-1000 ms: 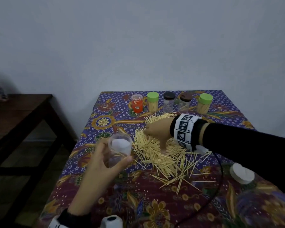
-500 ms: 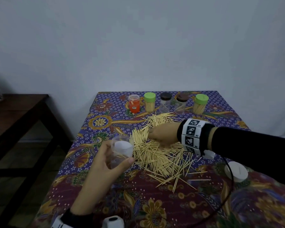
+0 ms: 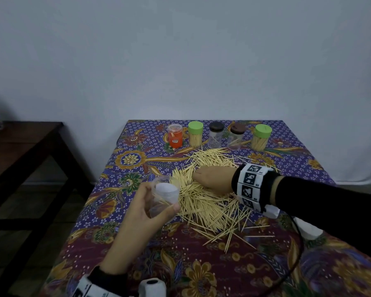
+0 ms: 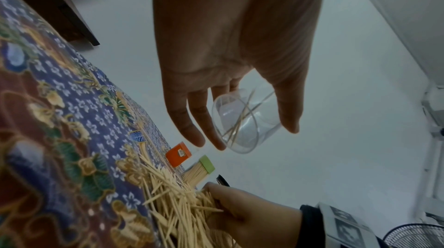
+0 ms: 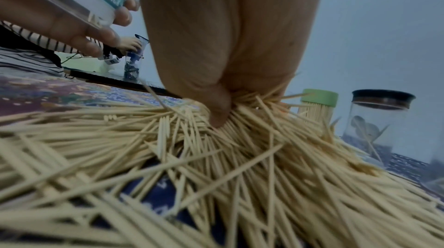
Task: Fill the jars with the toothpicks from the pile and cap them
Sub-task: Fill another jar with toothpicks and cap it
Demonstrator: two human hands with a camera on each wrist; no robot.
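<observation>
My left hand (image 3: 146, 211) holds a clear open jar (image 3: 164, 198) tilted above the cloth at the pile's left edge; a few toothpicks lie inside the jar (image 4: 242, 123). The toothpick pile (image 3: 206, 189) spreads over the middle of the table. My right hand (image 3: 212, 179) is down in the pile, its fingers curled round a bunch of toothpicks (image 5: 240, 104). A white cap (image 3: 308, 229) lies on the cloth to the right, partly hidden under my right forearm.
Along the table's back edge stand an orange jar (image 3: 175, 136), two green-capped jars full of toothpicks (image 3: 195, 133) (image 3: 260, 137), and two dark-capped clear jars (image 3: 215, 135) (image 3: 236, 136). A dark wooden table (image 3: 24, 146) stands at the left. A black cable (image 3: 296, 254) loops at the right.
My right hand has shifted slightly right and back within the pile and closed on toothpicks. The left hand with the jar has stayed about where it was.
</observation>
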